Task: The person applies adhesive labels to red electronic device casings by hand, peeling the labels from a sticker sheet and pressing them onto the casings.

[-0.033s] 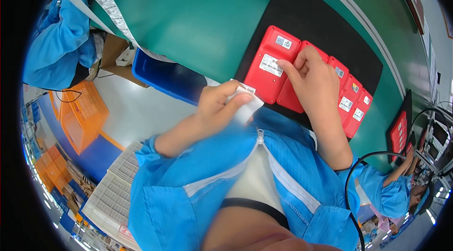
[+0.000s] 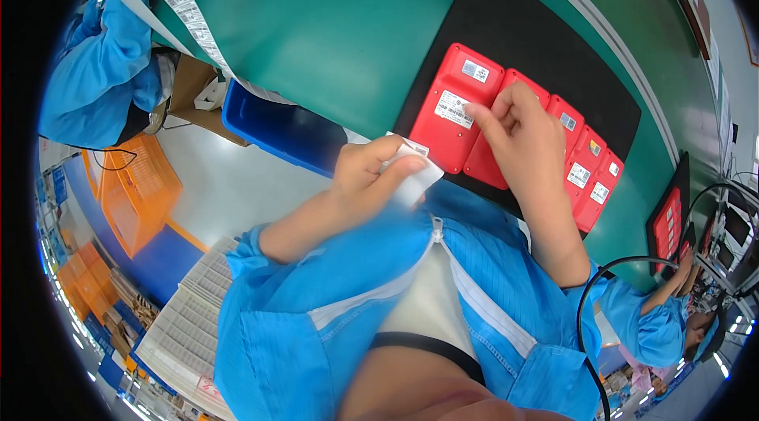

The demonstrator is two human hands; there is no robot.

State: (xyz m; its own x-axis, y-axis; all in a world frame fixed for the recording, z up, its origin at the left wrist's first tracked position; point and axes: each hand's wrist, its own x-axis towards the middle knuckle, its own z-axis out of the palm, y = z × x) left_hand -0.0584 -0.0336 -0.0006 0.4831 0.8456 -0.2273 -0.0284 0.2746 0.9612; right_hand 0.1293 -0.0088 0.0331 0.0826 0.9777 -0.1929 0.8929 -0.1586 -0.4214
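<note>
Several red handheld devices [image 2: 445, 136] lie side by side, backs up, on a black mat [image 2: 494, 18]. Each bears white labels. My right hand [image 2: 526, 132] hovers over the second device, its thumb stretched left to the edge of the barcode label [image 2: 453, 109] on the leftmost one. Its other fingers curl away from the thumb, and nothing shows in them. Near the front edge of the table, my left hand [image 2: 364, 176] pinches a folded white label strip [image 2: 419, 176] just below the leftmost device. A printed label shows at the strip's upper edge.
A long strip of printed labels [image 2: 186, 14] runs down into a blue bin [image 2: 277, 128] at the left. Beyond it are a cardboard box [image 2: 194, 93] and a blue-sleeved person [image 2: 99, 81]. Another person [image 2: 644, 318] works at the right, near more red devices [image 2: 668, 223]. A black cable [image 2: 581, 326] hangs nearby.
</note>
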